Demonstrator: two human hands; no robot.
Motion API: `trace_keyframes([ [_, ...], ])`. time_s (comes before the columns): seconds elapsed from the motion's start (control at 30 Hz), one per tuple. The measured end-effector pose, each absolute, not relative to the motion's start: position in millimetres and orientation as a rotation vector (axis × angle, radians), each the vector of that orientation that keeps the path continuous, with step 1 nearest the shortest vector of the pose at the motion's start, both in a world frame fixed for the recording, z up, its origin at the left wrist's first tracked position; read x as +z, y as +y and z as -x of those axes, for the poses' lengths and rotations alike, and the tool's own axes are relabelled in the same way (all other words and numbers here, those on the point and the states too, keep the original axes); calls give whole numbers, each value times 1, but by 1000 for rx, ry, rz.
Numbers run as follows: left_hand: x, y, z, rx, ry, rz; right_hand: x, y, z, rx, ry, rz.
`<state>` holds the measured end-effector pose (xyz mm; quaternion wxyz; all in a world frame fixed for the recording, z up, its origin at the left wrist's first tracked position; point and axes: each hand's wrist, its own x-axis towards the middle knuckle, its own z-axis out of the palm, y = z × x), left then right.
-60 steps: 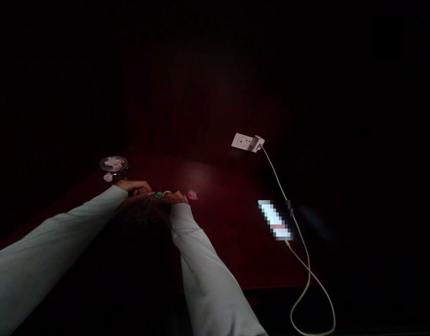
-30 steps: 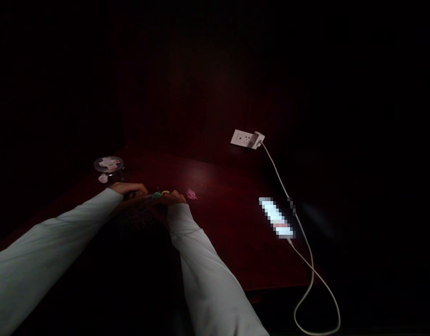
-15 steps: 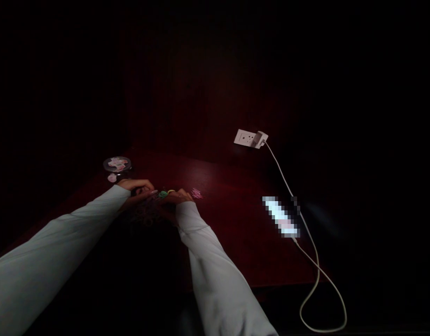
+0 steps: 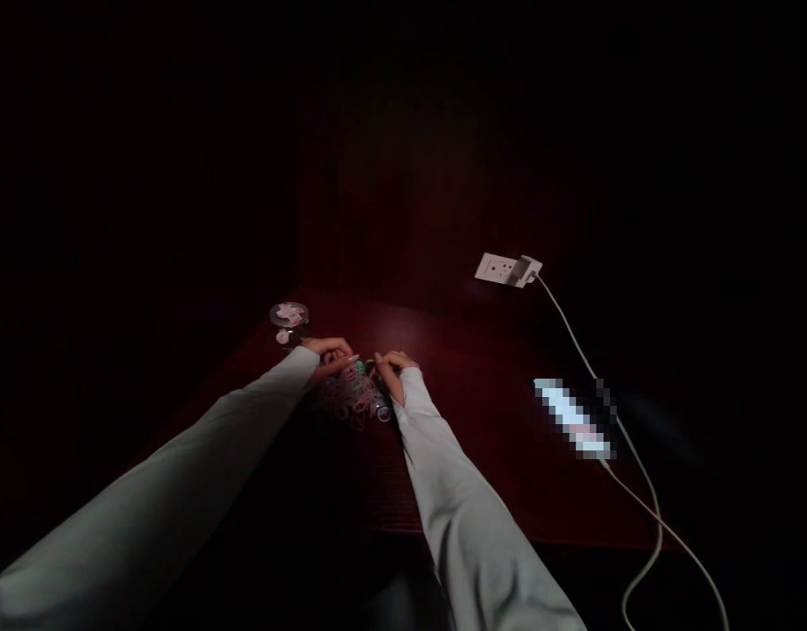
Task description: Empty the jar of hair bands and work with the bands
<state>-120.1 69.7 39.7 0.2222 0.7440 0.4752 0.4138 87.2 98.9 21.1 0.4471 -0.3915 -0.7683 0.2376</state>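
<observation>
A loose pile of small coloured hair ties (image 4: 352,396), mostly pink and purple, lies on the dark red table between my forearms. At the pile's far left edge, my left hand (image 4: 330,352) has its fingers curled and thumb stretched toward the middle; what it holds, if anything, is hidden. Facing it is my right hand (image 4: 395,362), with thumb and fingers closed at a yellowish hair tie (image 4: 370,364). A green hair tie (image 4: 360,367) shows between the hands. Dim light blurs the finer contacts.
Behind my left hand stands a clear round container (image 4: 289,315) with pink-and-white pieces on it. A lit phone (image 4: 572,419), blurred out, lies at the right on the table (image 4: 469,473). Its white cable (image 4: 640,478) runs to a charger in the wall socket (image 4: 499,269).
The view has shifted, so everything sits further right. My right hand has drawn back from the left one, uncovering more of the pile. The pink bunch beyond the right hand is now hidden.
</observation>
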Motion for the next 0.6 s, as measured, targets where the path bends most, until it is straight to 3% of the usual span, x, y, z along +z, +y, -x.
trace_keyframes([
  [0.27,25,85,119,1231,1287,-1875,30,111,-80,525,-1819,991],
  [0.6,32,84,119,1246,1193,-1860,31,98,-81,340,-2140,955],
])
